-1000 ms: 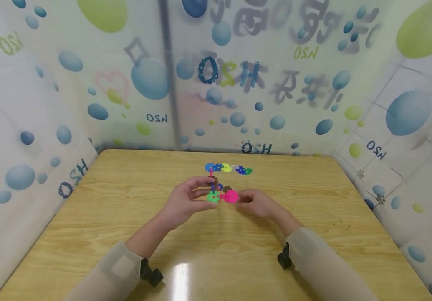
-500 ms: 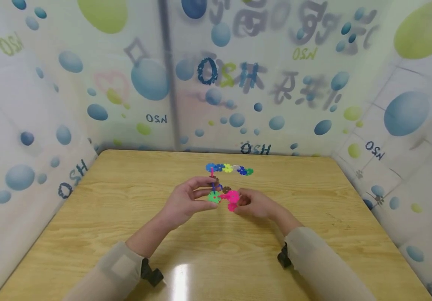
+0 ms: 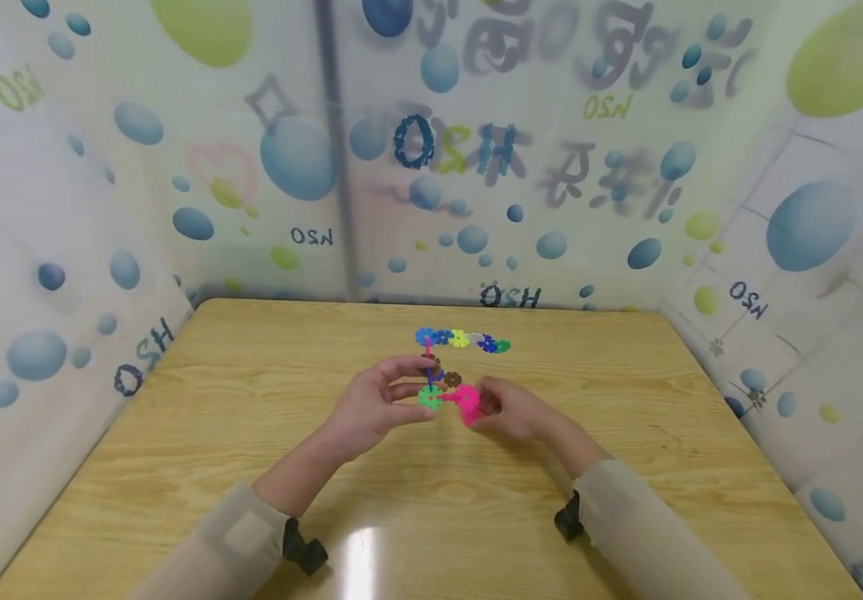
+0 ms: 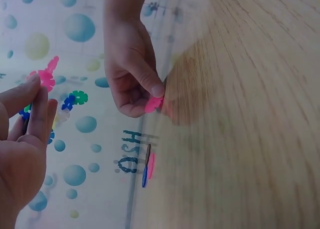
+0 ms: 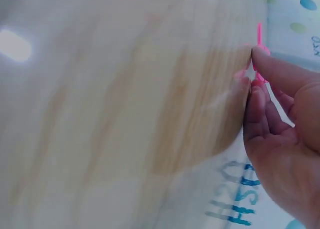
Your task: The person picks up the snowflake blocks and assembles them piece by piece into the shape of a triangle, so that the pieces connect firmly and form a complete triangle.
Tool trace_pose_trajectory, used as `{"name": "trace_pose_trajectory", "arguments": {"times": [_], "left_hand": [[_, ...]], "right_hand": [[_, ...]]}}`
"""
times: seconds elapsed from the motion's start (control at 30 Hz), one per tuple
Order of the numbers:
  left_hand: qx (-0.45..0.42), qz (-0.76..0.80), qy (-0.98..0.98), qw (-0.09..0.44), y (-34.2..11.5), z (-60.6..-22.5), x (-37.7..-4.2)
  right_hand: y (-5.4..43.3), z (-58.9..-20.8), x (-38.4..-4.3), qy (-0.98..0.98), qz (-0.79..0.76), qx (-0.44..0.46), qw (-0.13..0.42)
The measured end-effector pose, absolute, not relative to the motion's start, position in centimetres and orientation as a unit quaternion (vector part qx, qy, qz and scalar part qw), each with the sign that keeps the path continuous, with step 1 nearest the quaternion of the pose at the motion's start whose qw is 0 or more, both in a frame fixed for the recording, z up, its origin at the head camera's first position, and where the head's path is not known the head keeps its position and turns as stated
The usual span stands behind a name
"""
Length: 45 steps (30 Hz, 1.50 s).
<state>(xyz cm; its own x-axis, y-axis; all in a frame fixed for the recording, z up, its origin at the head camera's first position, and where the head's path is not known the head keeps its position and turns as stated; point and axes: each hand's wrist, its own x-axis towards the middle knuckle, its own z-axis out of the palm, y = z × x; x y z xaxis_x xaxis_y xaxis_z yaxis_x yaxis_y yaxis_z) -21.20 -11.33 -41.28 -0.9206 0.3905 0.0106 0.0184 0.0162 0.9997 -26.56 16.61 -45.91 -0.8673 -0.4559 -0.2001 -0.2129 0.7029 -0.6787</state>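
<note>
Several flower-shaped plastic connector discs are joined into a chain, gripped by my left hand (image 3: 374, 400) between thumb and fingers. Its far row runs blue, yellow (image 3: 458, 337), white and green; nearer me are a green disc (image 3: 430, 397) and a pink disc (image 3: 467, 398). My right hand (image 4: 132, 74) pinches a separate pink disc (image 4: 154, 105) low by the tabletop, apart from the chain in the left wrist view. In the head view the two pinks overlap. Fingers hide part of the chain.
A few loose discs (image 4: 148, 164), brown, blue and pink, lie near the right hand on the wooden table (image 3: 251, 467). Printed curtain walls (image 3: 431, 192) with bubbles stand behind the table and on both sides.
A second pink disc has come into sight in my right fingers since a second ago. The chain in my left hand has shifted slightly right and toward me.
</note>
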Motion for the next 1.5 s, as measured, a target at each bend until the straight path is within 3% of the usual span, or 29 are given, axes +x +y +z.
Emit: {"name": "trace_pose_trajectory", "arguments": {"times": [0.23, 0.7, 1.33, 1.5], "left_hand": [[0.15, 0.687, 0.695, 0.146, -11.0, -41.4, -21.1], [0.162, 0.686, 0.695, 0.145, -10.7, -42.0, -21.2], [0.171, 0.693, 0.683, 0.159, -10.3, -42.0, -21.0], [0.167, 0.691, 0.685, 0.159, -10.2, -42.1, -21.0]], "right_hand": [[17.7, -45.2, -24.6, 0.909, -0.343, -0.178, 0.155], [19.6, -43.5, -19.7, 0.791, -0.584, -0.182, 0.009], [18.5, -42.9, -19.0, 0.79, -0.577, -0.197, -0.063], [18.3, -42.6, -18.8, 0.775, -0.6, -0.189, -0.061]]}}
